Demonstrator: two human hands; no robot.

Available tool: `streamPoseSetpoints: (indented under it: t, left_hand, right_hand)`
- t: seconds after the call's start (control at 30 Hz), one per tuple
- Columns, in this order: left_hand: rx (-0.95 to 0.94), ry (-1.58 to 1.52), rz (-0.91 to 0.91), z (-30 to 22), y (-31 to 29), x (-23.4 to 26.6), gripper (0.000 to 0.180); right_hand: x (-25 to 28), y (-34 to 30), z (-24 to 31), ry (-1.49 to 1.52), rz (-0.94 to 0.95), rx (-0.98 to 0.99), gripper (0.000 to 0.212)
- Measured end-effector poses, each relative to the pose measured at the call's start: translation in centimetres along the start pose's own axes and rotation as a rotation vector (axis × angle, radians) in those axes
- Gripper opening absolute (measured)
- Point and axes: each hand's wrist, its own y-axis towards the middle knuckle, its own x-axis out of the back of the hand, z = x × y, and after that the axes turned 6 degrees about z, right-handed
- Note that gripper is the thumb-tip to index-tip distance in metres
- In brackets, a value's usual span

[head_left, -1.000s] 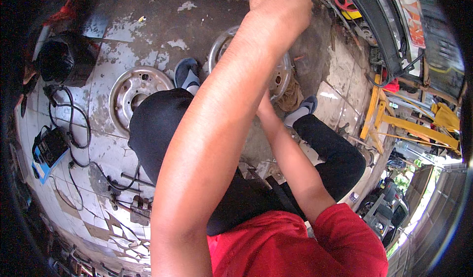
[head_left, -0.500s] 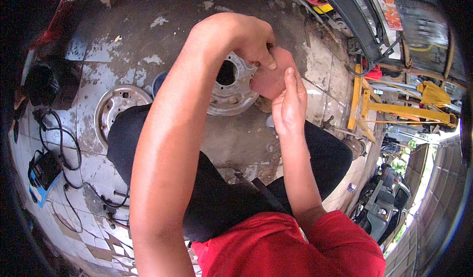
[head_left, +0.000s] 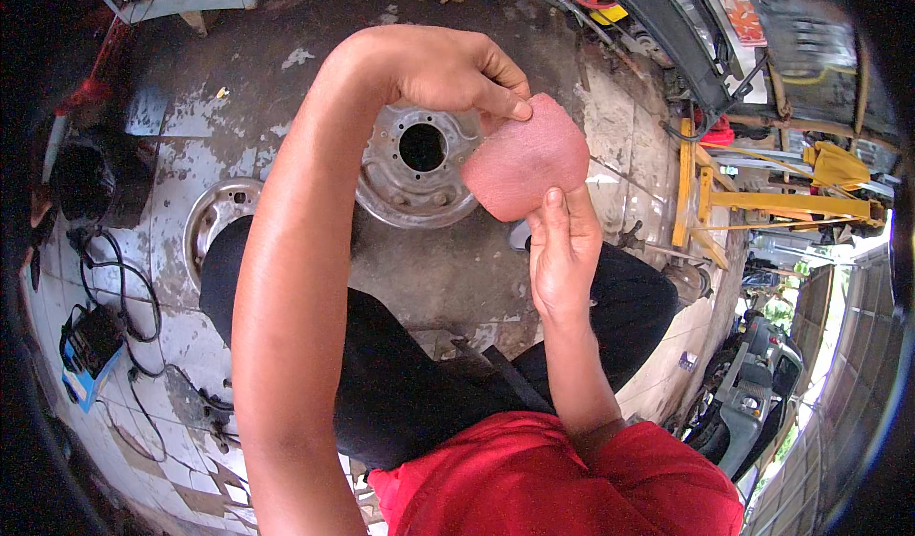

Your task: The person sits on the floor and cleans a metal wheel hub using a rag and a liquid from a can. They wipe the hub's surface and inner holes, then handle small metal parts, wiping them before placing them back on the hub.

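Observation:
A curved-edged pinkish-red piece of sandpaper (head_left: pixel 530 160) is stretched between my two hands, its broad face visible. My left hand (head_left: pixel 457 80) bends over from above and pinches its upper left edge. From below, my right hand (head_left: pixel 564 255) grips its lower edge, with the thumb on the visible face. Beneath and to the left, a silver wheel rim (head_left: pixel 400 191) with a round centre hole lies on the floor, partly covered by my left hand and the sandpaper. Neither hand visibly touches the rim.
A second wheel rim (head_left: pixel 202 226) lies left, partly behind my knee. At far left, a blue-and-black machine (head_left: pixel 91 345) sits beside black cables (head_left: pixel 143 293). A yellow metal frame (head_left: pixel 701 198) stands at right, with a parked motorcycle (head_left: pixel 748 393) below it.
The sandpaper has turned and spread, so more of its face shows. My left hand has shifted left to its upper edge; my right hand now grips lower on it.

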Motion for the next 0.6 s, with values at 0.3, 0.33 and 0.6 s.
streamPoseSetpoints:
  t: [0.3, 0.33, 0.6]
  left_hand:
    - [0.055, 0.259, 0.006, -1.0, 1.0, -0.8, 0.056]
    - [0.068, 0.265, 0.016, -0.8, 1.3, -0.8, 0.059]
    - [0.165, 0.53, -0.378, 0.8, 3.0, -2.9, 0.057]
  right_hand:
    - [0.3, 0.3, 0.5, 0.055, -0.014, -0.038, 0.04]
    - [0.2, 0.3, 0.5, 0.07, -0.022, -0.045, 0.04]
    - [0.3, 1.2, -0.9, -0.081, -0.153, -0.029, 0.038]
